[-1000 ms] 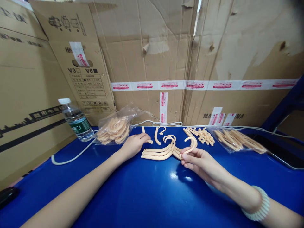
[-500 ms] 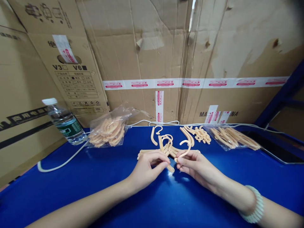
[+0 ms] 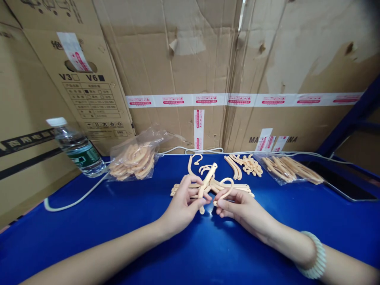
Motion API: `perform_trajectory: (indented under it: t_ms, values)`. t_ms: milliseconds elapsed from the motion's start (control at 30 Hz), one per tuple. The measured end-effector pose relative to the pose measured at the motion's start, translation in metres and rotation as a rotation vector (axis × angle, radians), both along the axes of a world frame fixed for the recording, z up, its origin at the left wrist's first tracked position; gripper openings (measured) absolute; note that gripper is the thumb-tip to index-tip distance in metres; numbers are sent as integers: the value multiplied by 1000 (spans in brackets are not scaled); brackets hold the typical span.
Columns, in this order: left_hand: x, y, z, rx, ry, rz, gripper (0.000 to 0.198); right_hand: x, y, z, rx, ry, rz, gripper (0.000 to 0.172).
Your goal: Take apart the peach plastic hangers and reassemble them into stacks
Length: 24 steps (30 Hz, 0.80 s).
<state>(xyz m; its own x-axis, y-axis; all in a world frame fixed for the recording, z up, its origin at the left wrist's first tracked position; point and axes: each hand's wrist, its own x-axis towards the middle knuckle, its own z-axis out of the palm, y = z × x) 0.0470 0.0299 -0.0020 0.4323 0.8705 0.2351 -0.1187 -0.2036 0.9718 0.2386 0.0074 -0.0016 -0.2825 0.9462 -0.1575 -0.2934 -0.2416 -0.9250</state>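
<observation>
Both hands up over the glossy blue worktop [image 3: 190,257], close together, a narrow gap between them! In the left hand [image 3: 181,206], a slim, cream, gently curved plastic-looking bar [image 3: 209,176], tilted, its holed top leaning away to the right and its lower end poking out beneath the thumb. That grip is closed about the lower half, thumb against fingers.

Across to the right hand [image 3: 242,206]: a cream, round-section hook [image 3: 232,187], pinched near its foot between thumb and fingertips, the curl standing clear above. Bar and hook are apart, just beside each other.

How will they handle? Light, I'd say, and stiff, with little give along the bar. The surface looks smooth, so a loose pinch might let either piece twist. The hook's slender neck looks the likelier spot to snap if bent hard. Best hold: the bar round its lower half, leaving the holed ends free; the hook low by its foot, exactly where those fingers sit.

Just behind the hands, a stack of cream hangers with spread arms [image 3: 242,186]; farther right, a loose heap of small cream pieces [image 3: 252,167].
</observation>
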Motion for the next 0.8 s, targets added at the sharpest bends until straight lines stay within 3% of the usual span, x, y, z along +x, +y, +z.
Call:
perform_trajectory:
  t_ms: [100,167,300,400,567,800]
  values:
    - [1,2,1,-114,-123,9,62,0,1,0,-14,23,-11,34]
    - [1,2,1,-210,-194,23,70,1,2,-1,-14,23,-12,33]
    - [2,0,2,-372,-287,-22,45,2,2,-2,-17,21,-4,33]
    - [3,-4,0,-400,-295,19,33,4,4,-1,-30,37,-5,32]
    - [5,-8,-6,-230,-141,144,30,8,6,7,-58,59,-6,29]
    - [5,-11,-4,-1,15,182,23,10,6,11,-75,28,59,26]
